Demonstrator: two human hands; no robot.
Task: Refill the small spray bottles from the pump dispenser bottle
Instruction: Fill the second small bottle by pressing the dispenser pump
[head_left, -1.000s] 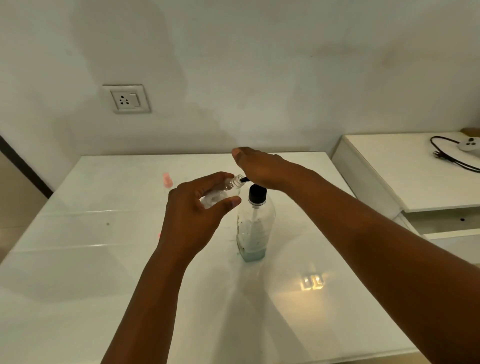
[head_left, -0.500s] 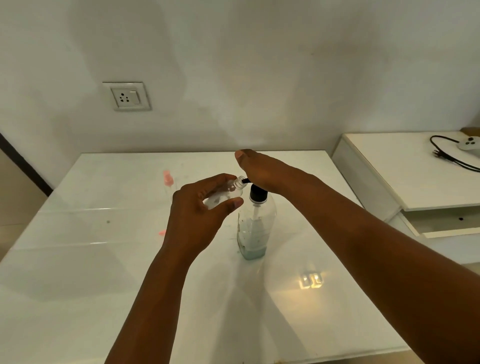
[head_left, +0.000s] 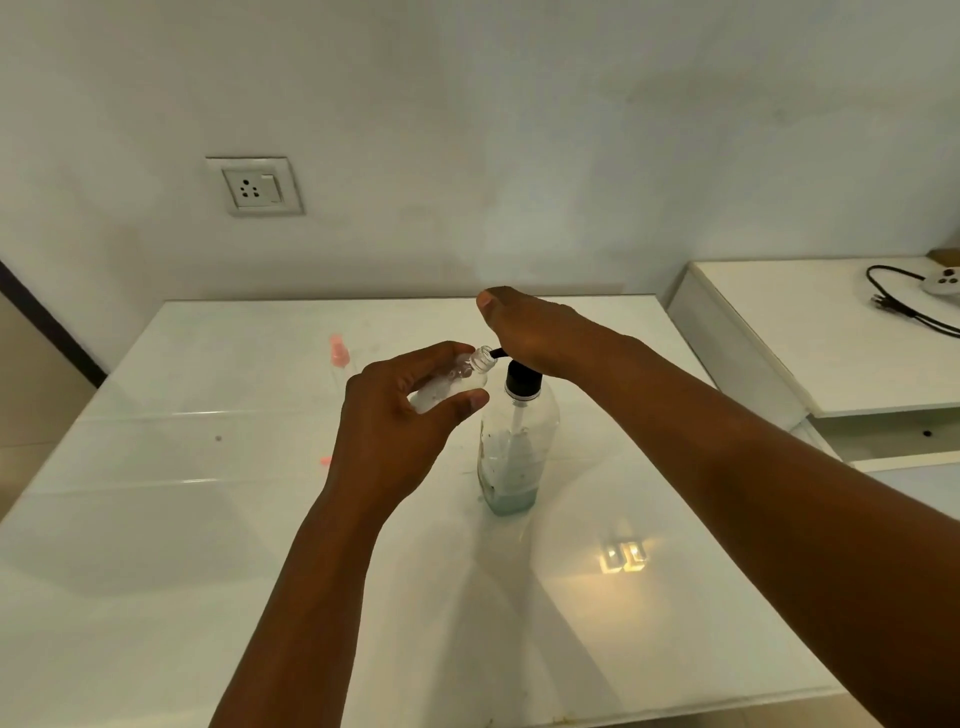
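A clear pump dispenser bottle (head_left: 514, 457) with a black collar stands upright in the middle of the white table (head_left: 156, 519), a little pale liquid at its base. My right hand (head_left: 540, 338) rests flat on the pump head, which it hides; only the black spout tip shows. My left hand (head_left: 400, 415) grips a small clear spray bottle (head_left: 462, 376), uncapped and tilted, with its open neck held at the spout tip. A second small clear bottle with a pink top (head_left: 338, 358) stands further back on the left.
A small pink cap (head_left: 325, 460) lies on the table left of my left wrist. A lower white cabinet (head_left: 831, 364) on the right carries a black cable and a white controller (head_left: 943, 283). A wall socket (head_left: 254, 187) sits above the table.
My right hand has sunk a little on the pump head. The small bottle stays at the spout and my left hand has barely shifted.
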